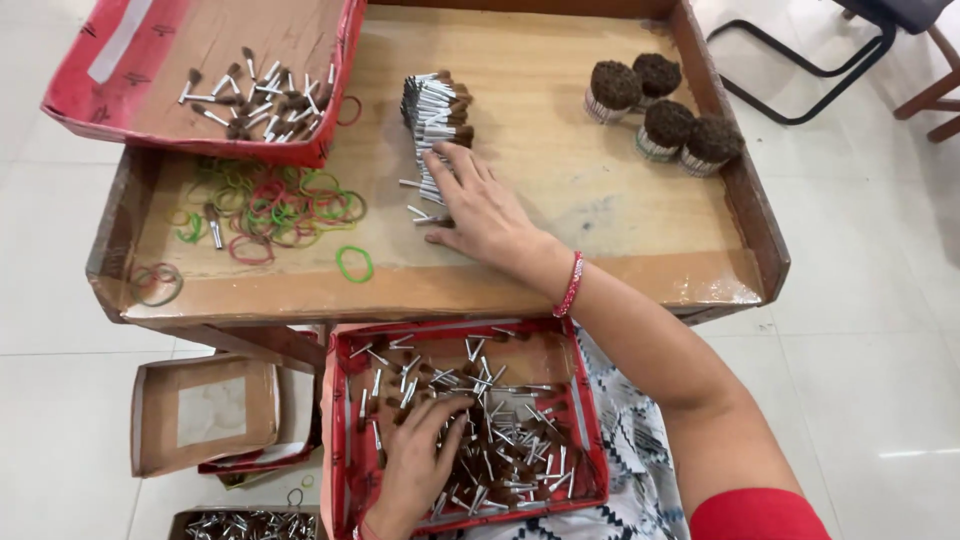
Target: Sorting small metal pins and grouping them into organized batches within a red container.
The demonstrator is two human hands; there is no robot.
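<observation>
From left to right, we saw our left hand [420, 470], fingers curled among loose brush tips [500, 440] in the red tray [338, 430], its grasp unclear, while our right hand [480, 210] lay spread against the stacked row of tips [435, 115].

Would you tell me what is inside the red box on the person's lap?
The red box holds loose brush heads, metal with brown tips. The left hand reaches in, covering whatever lies beneath it.
</observation>
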